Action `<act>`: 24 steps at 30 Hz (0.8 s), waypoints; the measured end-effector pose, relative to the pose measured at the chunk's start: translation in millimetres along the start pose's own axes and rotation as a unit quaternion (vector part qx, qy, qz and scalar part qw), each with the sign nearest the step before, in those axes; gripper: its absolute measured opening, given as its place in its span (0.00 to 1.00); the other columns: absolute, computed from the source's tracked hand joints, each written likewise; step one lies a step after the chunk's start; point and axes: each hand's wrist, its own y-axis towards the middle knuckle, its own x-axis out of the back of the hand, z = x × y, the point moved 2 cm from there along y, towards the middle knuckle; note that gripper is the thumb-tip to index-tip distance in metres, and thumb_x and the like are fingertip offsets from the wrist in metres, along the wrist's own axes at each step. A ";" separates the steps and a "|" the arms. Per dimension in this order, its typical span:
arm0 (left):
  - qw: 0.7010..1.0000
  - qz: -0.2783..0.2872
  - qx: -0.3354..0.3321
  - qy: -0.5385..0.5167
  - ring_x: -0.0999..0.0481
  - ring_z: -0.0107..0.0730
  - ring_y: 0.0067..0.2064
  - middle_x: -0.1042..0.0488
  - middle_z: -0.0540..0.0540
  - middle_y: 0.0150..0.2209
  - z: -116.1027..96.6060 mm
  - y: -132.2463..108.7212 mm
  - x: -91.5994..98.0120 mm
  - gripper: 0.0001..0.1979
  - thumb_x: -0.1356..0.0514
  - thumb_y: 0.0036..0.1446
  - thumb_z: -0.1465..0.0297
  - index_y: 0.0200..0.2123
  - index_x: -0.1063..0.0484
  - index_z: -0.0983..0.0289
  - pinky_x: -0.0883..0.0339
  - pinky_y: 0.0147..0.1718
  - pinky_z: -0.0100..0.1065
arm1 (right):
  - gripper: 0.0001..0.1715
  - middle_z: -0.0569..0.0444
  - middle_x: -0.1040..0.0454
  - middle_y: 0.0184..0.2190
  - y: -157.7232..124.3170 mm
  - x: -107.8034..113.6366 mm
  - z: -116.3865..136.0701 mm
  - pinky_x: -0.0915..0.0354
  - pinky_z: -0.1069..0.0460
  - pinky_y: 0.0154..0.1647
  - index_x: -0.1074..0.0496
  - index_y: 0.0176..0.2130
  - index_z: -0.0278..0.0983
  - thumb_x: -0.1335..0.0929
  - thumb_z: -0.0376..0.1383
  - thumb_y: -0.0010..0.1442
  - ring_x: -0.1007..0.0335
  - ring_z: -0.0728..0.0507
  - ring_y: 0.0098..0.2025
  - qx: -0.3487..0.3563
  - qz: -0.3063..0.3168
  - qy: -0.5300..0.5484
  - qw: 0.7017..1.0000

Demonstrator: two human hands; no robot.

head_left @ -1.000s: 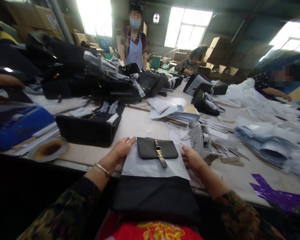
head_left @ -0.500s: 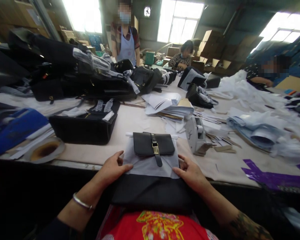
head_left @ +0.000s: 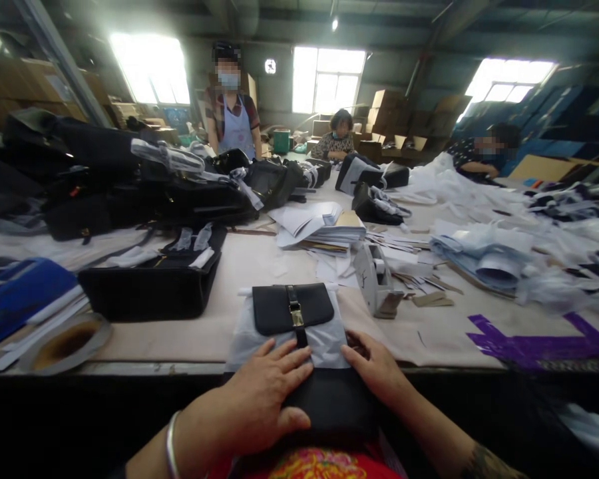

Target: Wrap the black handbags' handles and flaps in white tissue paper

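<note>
A black bag (head_left: 329, 406) lies at the table's front edge, its lower part towards my body. Its short flap (head_left: 274, 311) has a strap with a gold-coloured buckle (head_left: 296, 317). A sheet of thin white paper (head_left: 324, 351) is spread beneath the flap, over the bag's front. My left hand (head_left: 257, 389) rests flat on the paper and bag, fingers apart, near the strap's tip. At the right side, my right hand (head_left: 374, 366) grips the bag's edge with the thumb on top; its other fingers are partly hidden.
A white tape dispenser (head_left: 374, 283) and a paper stack (head_left: 324, 229) stand beyond the bag. Left are another black bag (head_left: 144, 289), a tape roll (head_left: 64, 342) and a blue object (head_left: 22, 299). Black bags (head_left: 170, 179) are piled behind. Several people work across the table.
My left hand has left the paper's left edge and moved right and inward, onto the bag's front below the flap. My right hand stays at the right edge. The view has tilted up.
</note>
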 end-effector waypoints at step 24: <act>0.750 -0.208 0.386 -0.496 0.19 0.47 0.35 0.19 0.64 0.34 95.5 -20.9 -8.9 0.26 0.32 0.45 0.51 0.35 0.22 0.70 0.28 0.29 0.34 | 0.30 0.40 0.21 0.43 3.1 -13.9 14.7 0.36 0.40 0.52 0.23 0.43 0.33 0.39 0.54 0.59 0.27 0.31 0.48 0.006 0.065 -0.131 0.989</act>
